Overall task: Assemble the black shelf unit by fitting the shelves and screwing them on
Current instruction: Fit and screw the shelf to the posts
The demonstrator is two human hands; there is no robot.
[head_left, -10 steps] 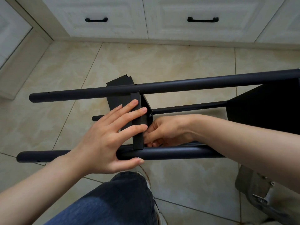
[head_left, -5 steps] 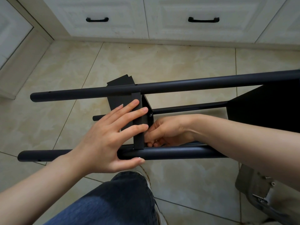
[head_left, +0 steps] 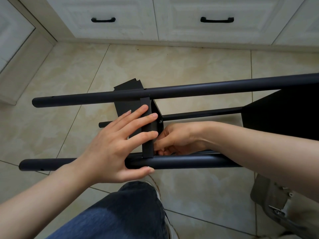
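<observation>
Tile floor (head_left: 189,69), shelf (head_left: 147,147) (left hand (head_left: 110,149) flat)

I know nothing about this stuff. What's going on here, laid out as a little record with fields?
Place: tiled floor, white cabinets behind
Frame: far pole and near pole lying sideways
Shelf: on edge between them
Left hand: fingers flat on shelf, thumb under near pole
Right hand: fingers curled at shelf's corner by near pole; grip hidden
Screw: visible on shelf where a third pole meets it

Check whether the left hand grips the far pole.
No, the left hand lies with straight fingers on the black shelf, short of the far pole.
</observation>
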